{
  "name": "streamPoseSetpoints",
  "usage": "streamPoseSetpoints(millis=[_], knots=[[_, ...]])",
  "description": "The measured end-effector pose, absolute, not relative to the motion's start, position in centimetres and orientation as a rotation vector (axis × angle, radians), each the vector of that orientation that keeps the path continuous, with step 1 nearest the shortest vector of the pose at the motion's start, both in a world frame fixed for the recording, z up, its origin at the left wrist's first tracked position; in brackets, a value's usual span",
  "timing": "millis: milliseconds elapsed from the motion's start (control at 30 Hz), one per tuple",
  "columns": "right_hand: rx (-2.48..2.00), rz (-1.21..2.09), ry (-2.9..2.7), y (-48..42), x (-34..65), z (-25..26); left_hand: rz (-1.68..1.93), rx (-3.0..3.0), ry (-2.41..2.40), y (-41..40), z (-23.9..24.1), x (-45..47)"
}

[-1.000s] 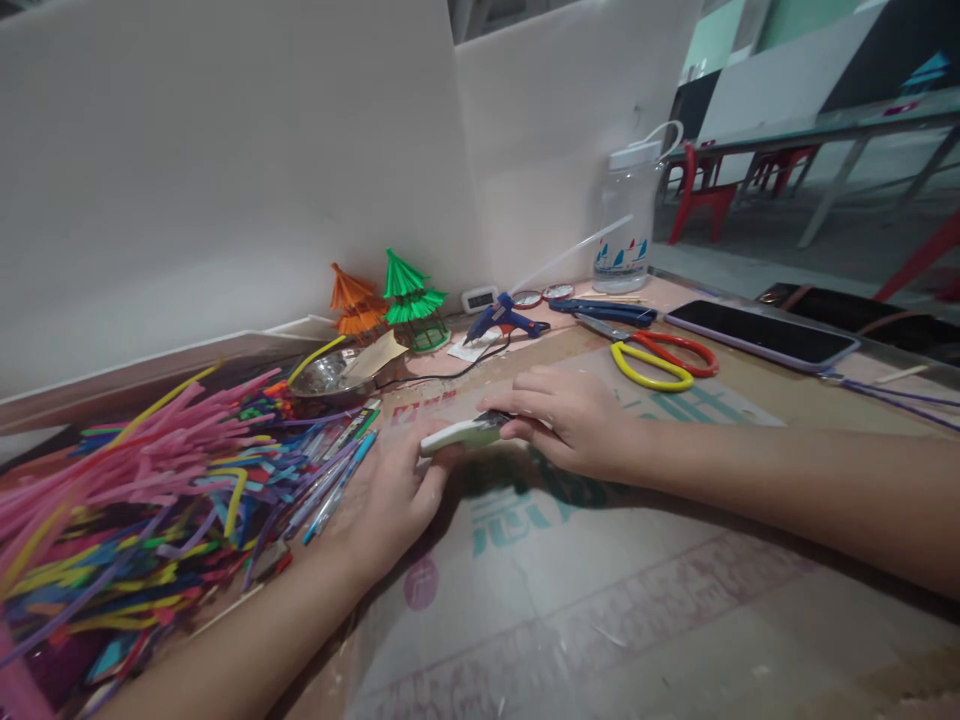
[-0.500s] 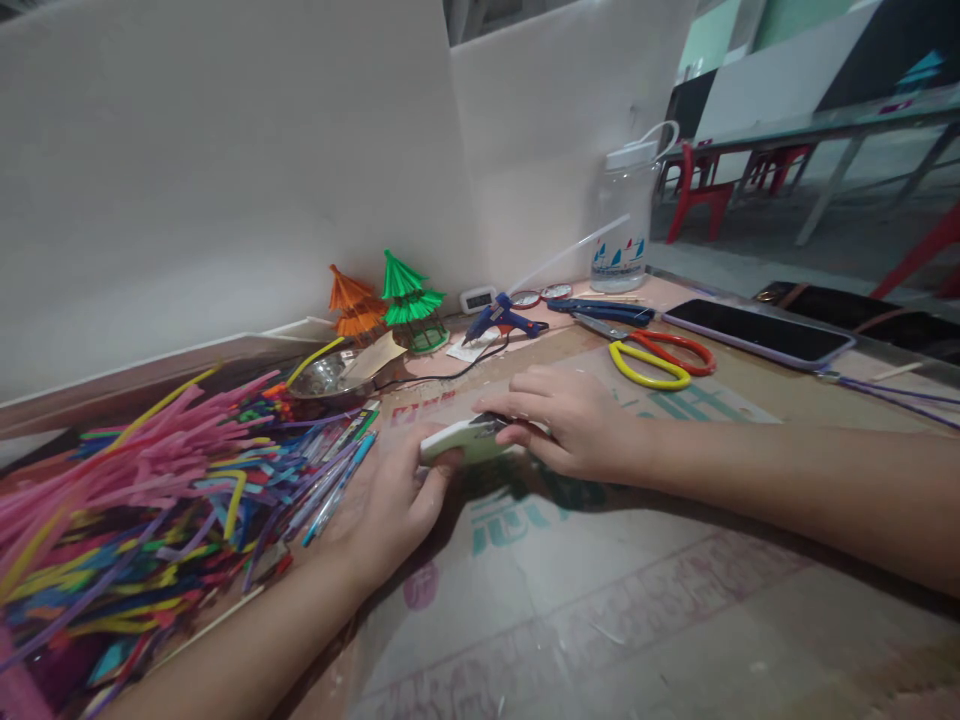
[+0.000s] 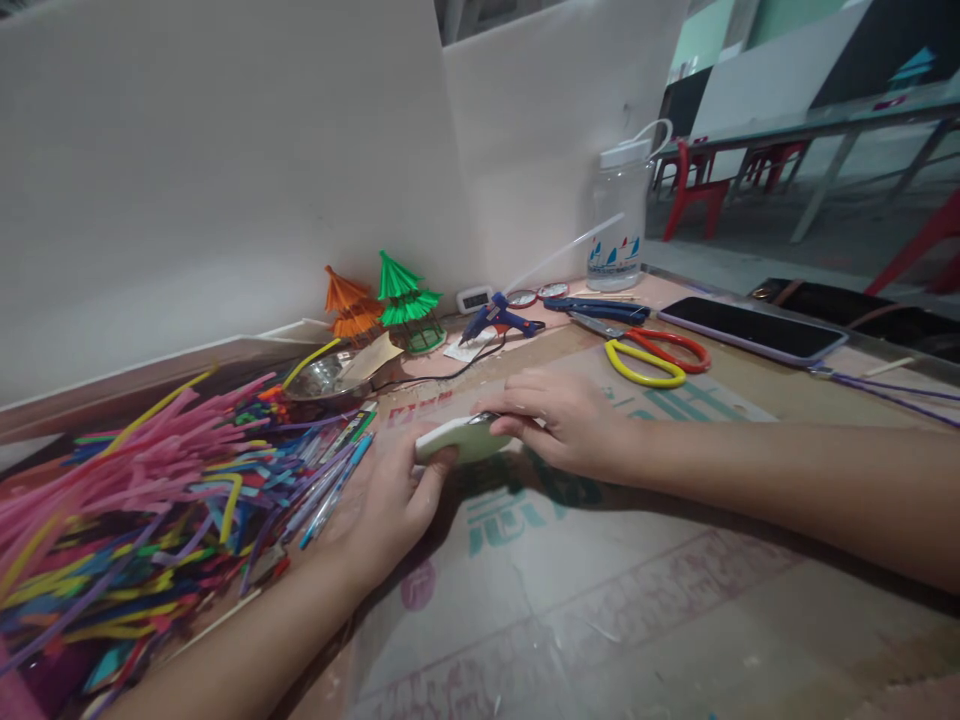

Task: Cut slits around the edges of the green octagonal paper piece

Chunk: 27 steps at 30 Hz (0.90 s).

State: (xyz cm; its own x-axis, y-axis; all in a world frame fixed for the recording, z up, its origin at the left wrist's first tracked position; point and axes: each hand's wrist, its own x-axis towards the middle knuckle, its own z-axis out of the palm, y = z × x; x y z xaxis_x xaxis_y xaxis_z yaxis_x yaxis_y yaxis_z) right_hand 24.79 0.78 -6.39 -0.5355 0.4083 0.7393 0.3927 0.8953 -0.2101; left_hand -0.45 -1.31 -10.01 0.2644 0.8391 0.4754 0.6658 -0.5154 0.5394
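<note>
Both hands hold a flat, pale greenish-white object [image 3: 459, 439] with a rounded edge and a dark patch at its right end; its kind is not clear. My left hand [image 3: 394, 500] is closed on its left end, thumb along the near side. At the right end, my right hand [image 3: 562, 420] pinches it, its fingers bent over the dark patch. The object is held tilted above a printed cardboard sheet [image 3: 570, 620]. Beyond the hands lie scissors [image 3: 645, 362] with yellow and red handles and a blue glue gun [image 3: 495, 318] with a clear stick in it.
Colourful pipe cleaners [image 3: 142, 490] are heaped at left beside pens [image 3: 337, 490]. Behind stand a metal bowl [image 3: 319, 380], orange [image 3: 351, 300] and green [image 3: 409, 300] pagoda-like models and a water bottle [image 3: 619, 220]. Blue-handled pliers [image 3: 596, 308] and a phone [image 3: 754, 330] lie at right.
The pale object has tilted slightly, and less of its dark patch shows between my fingers. Both hands keep their hold; the whole view has shifted a little.
</note>
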Motion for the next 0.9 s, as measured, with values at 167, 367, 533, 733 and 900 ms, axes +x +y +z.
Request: streamPoseSetpoints(millis=[167,367,533,733,900], knots=[[-0.766,0.183,-2.059,1.3,24.9,-6.8,1.15,2.275,1.424,-1.0,-10.2,-0.5],[-0.815,0.175,-2.078,2.0,25.5,-7.0,1.178,2.243,1.425,-0.3,-10.3,-0.8],[-0.7,0.115,-2.126,1.8,25.6,-7.2,1.197,2.258,1.366,-0.3,-9.9,-0.7],[-0.709,0.081,-2.167,1.5,25.5,-7.1,1.18,2.308,1.309,-0.5,-9.5,-0.4],[-0.688,0.076,-2.185,1.4,25.5,-7.0,1.171,2.315,1.339,-0.5,-9.7,-0.5]])
